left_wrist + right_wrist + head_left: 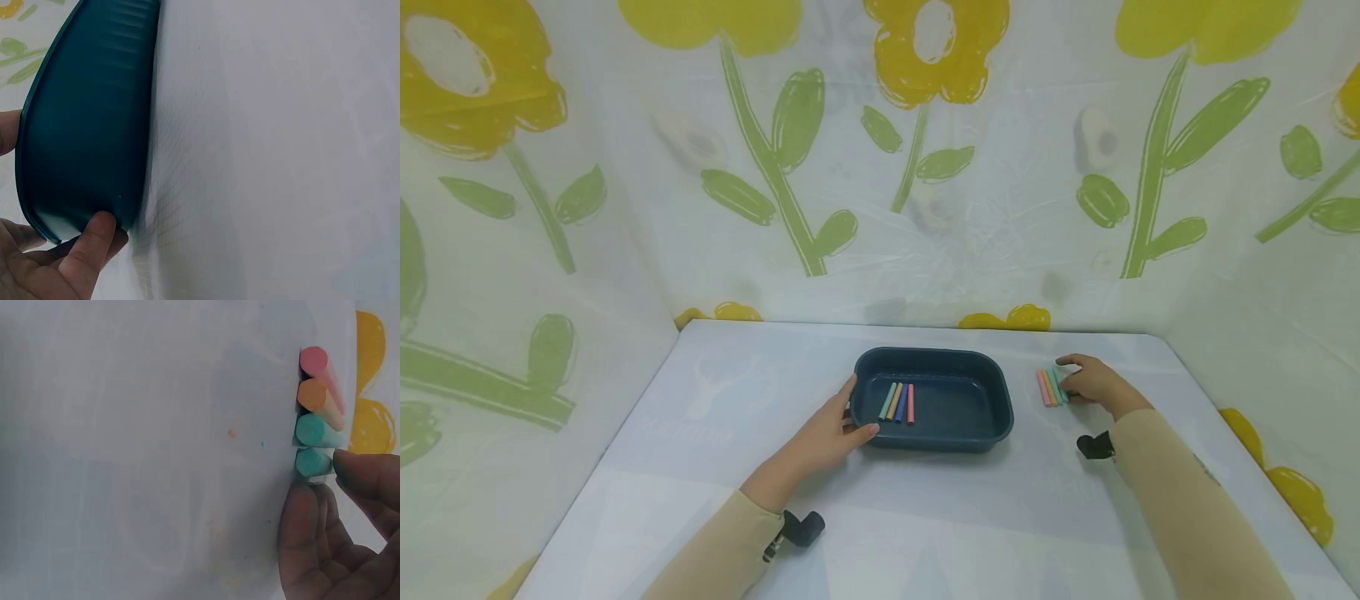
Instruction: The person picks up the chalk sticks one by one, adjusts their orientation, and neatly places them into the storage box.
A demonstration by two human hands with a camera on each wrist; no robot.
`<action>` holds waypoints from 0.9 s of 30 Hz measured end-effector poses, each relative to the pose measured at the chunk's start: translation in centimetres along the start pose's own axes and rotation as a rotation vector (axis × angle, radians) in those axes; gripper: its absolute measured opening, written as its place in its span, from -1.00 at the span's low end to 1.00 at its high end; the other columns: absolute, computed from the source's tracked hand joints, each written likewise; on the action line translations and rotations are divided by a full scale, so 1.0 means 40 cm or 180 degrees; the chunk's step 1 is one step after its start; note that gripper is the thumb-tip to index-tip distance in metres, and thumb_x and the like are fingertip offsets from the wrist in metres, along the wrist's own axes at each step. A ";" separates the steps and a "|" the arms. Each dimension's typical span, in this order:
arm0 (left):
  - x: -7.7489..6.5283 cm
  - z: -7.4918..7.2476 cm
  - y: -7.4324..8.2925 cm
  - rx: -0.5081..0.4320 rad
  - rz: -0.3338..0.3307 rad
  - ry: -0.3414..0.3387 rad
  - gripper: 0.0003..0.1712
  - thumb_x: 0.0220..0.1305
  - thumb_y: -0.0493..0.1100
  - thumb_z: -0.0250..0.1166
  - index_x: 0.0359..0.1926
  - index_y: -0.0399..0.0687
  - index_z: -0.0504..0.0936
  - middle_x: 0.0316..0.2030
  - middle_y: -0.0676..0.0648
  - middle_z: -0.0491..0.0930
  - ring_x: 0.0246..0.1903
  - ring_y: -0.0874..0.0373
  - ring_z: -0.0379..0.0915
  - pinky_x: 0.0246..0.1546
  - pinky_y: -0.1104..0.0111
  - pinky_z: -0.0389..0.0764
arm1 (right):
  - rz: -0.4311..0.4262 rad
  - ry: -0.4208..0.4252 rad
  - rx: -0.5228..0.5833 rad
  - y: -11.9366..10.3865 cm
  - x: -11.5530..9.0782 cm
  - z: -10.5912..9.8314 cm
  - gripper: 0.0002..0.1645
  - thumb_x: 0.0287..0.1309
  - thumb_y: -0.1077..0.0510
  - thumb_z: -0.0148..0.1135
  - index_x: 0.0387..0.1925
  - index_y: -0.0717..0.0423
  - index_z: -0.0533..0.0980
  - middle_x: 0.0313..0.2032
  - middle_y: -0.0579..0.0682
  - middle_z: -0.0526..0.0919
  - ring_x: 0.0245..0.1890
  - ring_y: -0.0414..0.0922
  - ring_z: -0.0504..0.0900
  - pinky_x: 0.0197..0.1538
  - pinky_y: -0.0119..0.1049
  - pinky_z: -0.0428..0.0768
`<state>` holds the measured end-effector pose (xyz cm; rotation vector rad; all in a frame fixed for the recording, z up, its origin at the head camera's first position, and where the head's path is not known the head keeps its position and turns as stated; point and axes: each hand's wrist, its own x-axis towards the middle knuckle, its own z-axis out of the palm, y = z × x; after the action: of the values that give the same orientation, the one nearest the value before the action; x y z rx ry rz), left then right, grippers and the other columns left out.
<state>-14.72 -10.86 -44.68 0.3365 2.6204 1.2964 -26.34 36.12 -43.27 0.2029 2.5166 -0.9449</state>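
Note:
The left hand [823, 433] grips the left end of a dark teal plastic tub [992, 433], thumb against the near wall and a finger at the left rim. In the left wrist view, fingertips [99, 228] press the tub's outer wall [94, 125]. Inside the tub lie green [887, 401], yellow [895, 402], blue [902, 402] and pink chalk sticks [911, 404]. Right of it, the right hand [1097, 385] reaches over a row of pink [314, 360], orange [312, 394] and two green chalk sticks [310, 430]. Its parted fingers straddle the end green chalk [311, 462], apparently touching it.
A white-covered table [925, 525] carries the tub and chalk. Flower-printed white sheeting [1000, 217] rises behind the table and at both sides. Black wrist mounts [803, 528] hang under both sleeves.

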 end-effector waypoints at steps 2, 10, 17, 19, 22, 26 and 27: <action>0.000 0.001 0.000 0.0012 -0.0004 0.0001 0.11 0.33 0.17 0.32 0.61 -0.07 -0.16 0.55 -0.24 -0.02 0.38 -0.17 0.26 0.35 0.05 0.35 | -0.0031 -0.0040 -0.0091 -0.001 0.000 -0.002 -0.19 0.27 0.24 0.14 0.48 0.31 0.10 -0.04 0.27 0.49 -0.18 -0.02 0.52 -0.17 -0.27 0.57; 0.003 0.004 -0.002 0.0035 -0.0086 -0.0004 0.12 0.32 0.20 0.32 0.61 -0.01 -0.17 0.55 -0.22 -0.02 0.39 -0.16 0.25 0.37 0.03 0.32 | -0.0185 -0.0140 -0.0209 -0.013 -0.015 -0.008 -0.25 0.25 0.27 0.15 0.42 0.35 0.16 -0.09 0.23 0.51 -0.26 -0.06 0.52 -0.22 -0.27 0.55; 0.002 0.004 -0.002 0.0030 -0.0083 -0.0003 0.12 0.32 0.20 0.32 0.61 -0.02 -0.16 0.54 -0.24 0.01 0.38 -0.16 0.27 0.35 0.02 0.34 | -0.0058 -0.0138 -0.0092 -0.014 -0.023 -0.014 -0.25 0.21 0.24 0.22 0.37 0.34 0.18 -0.09 0.23 0.53 -0.24 -0.03 0.53 -0.19 -0.25 0.55; 0.002 0.004 -0.002 0.0038 -0.0081 -0.0003 0.12 0.32 0.20 0.32 0.61 -0.03 -0.16 0.54 -0.24 0.00 0.38 -0.16 0.27 0.35 0.02 0.34 | 0.0001 -0.0104 -0.0029 -0.011 -0.023 -0.014 -0.24 0.20 0.24 0.23 0.38 0.32 0.18 -0.08 0.23 0.53 -0.23 -0.02 0.54 -0.19 -0.25 0.56; 0.002 0.003 0.000 0.0047 -0.0066 0.0002 0.11 0.33 0.19 0.31 0.61 -0.05 -0.16 0.54 -0.25 0.00 0.38 -0.17 0.27 0.36 0.02 0.34 | 0.0022 -0.0049 0.0056 -0.005 -0.029 -0.014 -0.23 0.21 0.24 0.21 0.40 0.32 0.16 -0.03 0.29 0.53 -0.22 -0.01 0.55 -0.17 -0.25 0.59; 0.001 0.002 0.003 0.0045 -0.0042 0.0004 0.11 0.33 0.18 0.31 0.61 -0.07 -0.16 0.54 -0.26 0.00 0.38 -0.18 0.26 0.36 0.02 0.33 | -0.0035 0.0023 0.0242 0.001 -0.045 -0.011 -0.22 0.24 0.26 0.18 0.41 0.34 0.12 0.08 0.37 0.46 -0.15 0.01 0.58 -0.09 -0.18 0.65; 0.000 0.001 0.003 0.0046 -0.0032 0.0005 0.11 0.34 0.18 0.31 0.61 -0.08 -0.16 0.54 -0.26 -0.01 0.38 -0.18 0.26 0.37 0.02 0.32 | -0.0071 0.0036 0.0286 0.002 -0.050 -0.010 -0.22 0.25 0.26 0.18 0.42 0.35 0.11 0.11 0.40 0.44 -0.13 0.03 0.58 -0.07 -0.16 0.67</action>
<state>-14.71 -10.77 -44.61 0.3244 2.6305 1.2756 -24.69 36.48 -42.14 0.2089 2.4937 -1.0694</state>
